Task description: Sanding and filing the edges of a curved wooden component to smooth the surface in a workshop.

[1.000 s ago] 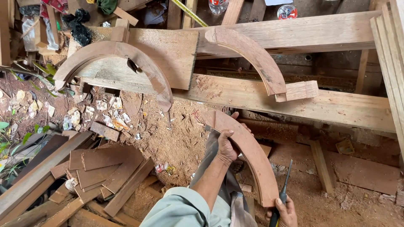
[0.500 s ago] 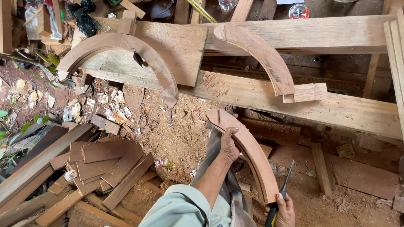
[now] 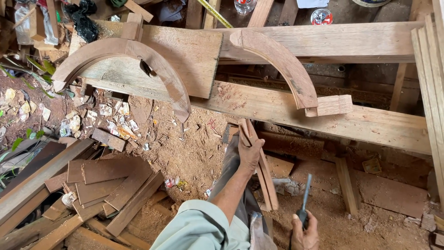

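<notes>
My left hand point(image 3: 250, 153) grips a curved reddish wooden arch piece point(image 3: 262, 172), which stands on edge so only its narrow side shows. My right hand point(image 3: 305, 233), low at the bottom edge, is closed on a chisel point(image 3: 304, 202) with a dark handle and its blade pointing up. The chisel is a short way right of the arch piece and apart from it. My light green sleeve covers the left upper arm.
Two more curved arch pieces point(image 3: 125, 58) point(image 3: 282, 62) lie on long planks point(image 3: 323, 115) ahead. A small wood block point(image 3: 330, 105) sits by the right arch. A stack of dark boards point(image 3: 106, 185) lies at left. Sawdust and scraps cover the ground.
My left hand turned the arch piece from flat-facing to edge-on and pulled it closer. My right hand came off the piece's lower end and raised the chisel slightly.
</notes>
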